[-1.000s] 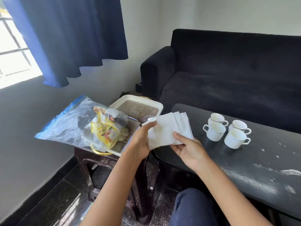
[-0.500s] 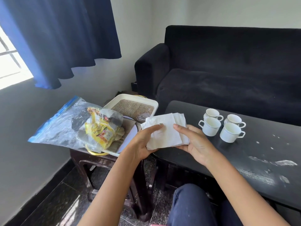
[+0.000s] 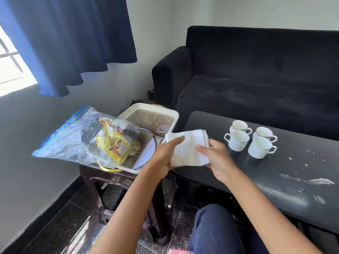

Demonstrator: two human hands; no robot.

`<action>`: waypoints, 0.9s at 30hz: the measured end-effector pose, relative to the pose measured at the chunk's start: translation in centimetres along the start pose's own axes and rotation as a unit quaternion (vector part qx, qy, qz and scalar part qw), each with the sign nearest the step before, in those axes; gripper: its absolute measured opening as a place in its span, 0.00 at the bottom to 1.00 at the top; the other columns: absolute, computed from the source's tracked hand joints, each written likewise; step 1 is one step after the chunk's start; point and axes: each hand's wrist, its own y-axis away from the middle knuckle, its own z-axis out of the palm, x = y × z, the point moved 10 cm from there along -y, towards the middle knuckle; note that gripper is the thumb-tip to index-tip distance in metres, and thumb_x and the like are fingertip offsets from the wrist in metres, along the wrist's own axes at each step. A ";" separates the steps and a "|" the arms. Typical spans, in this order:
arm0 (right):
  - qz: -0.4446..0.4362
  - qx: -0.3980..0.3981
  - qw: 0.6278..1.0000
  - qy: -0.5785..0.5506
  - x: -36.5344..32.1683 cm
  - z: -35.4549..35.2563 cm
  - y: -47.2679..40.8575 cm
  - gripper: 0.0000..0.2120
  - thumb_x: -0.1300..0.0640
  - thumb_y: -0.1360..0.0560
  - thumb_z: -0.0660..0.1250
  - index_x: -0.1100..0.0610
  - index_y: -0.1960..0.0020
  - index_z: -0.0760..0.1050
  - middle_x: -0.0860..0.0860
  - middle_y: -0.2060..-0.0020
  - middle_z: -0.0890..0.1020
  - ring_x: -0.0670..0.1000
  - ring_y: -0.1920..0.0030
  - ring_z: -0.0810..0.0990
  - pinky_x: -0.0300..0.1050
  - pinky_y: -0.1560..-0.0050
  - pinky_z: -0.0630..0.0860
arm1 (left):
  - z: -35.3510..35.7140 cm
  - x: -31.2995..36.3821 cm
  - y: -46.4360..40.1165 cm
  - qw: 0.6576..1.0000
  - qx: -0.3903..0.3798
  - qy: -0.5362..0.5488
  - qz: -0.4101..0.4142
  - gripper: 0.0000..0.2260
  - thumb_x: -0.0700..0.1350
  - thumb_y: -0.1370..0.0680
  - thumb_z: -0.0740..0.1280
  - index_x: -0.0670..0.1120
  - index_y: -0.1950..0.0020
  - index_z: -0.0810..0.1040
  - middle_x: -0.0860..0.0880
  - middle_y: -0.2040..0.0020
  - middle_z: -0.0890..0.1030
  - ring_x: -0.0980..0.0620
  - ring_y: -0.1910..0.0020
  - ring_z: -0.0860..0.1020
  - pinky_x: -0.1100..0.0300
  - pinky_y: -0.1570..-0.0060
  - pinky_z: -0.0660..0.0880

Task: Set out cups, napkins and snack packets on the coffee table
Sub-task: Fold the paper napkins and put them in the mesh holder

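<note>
A stack of white paper napkins (image 3: 189, 149) is held between both hands above the left end of the black coffee table (image 3: 275, 173). My left hand (image 3: 165, 158) grips its left side with the thumb on top. My right hand (image 3: 218, 160) holds the right side, thumb across the front. Several white cups (image 3: 249, 140) stand clustered on the table just right of the napkins. A clear zip bag holding yellow snack packets (image 3: 110, 143) lies across a white tray (image 3: 152, 109) on a small dark side table (image 3: 102, 178).
A black sofa (image 3: 256, 79) runs behind the coffee table. A dark blue curtain (image 3: 73, 43) hangs by the window at left. White smears mark the table's right part. My knee in dark trousers (image 3: 220, 231) is below the table edge.
The fanned napkins have been squared into a tighter stack. My right thumb moved onto the front of the stack, and both hands shifted slightly toward the coffee table.
</note>
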 end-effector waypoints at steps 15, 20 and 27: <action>0.013 -0.003 0.998 -0.061 0.5 -1.0 -0.2 0.07 0.62 0.31 0.73 0.57 0.53 0.80 0.54 0.56 0.85 0.54 0.55 0.84 0.49 0.58 0.81 | -0.7 0.7 0.1 0.999 0.022 -0.003 0.034 0.10 0.44 0.27 0.73 0.42 0.49 0.81 0.44 0.55 0.85 0.49 0.61 0.83 0.60 0.69 0.79; 0.017 0.003 0.999 -0.049 0.8 -1.0 -0.4 0.08 0.60 0.32 0.75 0.57 0.54 0.80 0.53 0.57 0.85 0.53 0.57 0.84 0.51 0.56 0.81 | -0.8 0.8 0.1 0.999 0.009 -0.028 0.040 0.04 0.43 0.24 0.69 0.42 0.52 0.80 0.44 0.56 0.84 0.49 0.62 0.83 0.57 0.67 0.81; 0.024 0.000 0.999 -0.048 1.1 -1.4 -0.3 0.06 0.59 0.31 0.74 0.58 0.56 0.80 0.54 0.59 0.85 0.53 0.59 0.84 0.48 0.61 0.80 | -0.6 0.7 0.0 0.999 -0.011 -0.037 0.032 0.06 0.45 0.22 0.67 0.43 0.50 0.80 0.45 0.55 0.85 0.51 0.61 0.84 0.56 0.63 0.81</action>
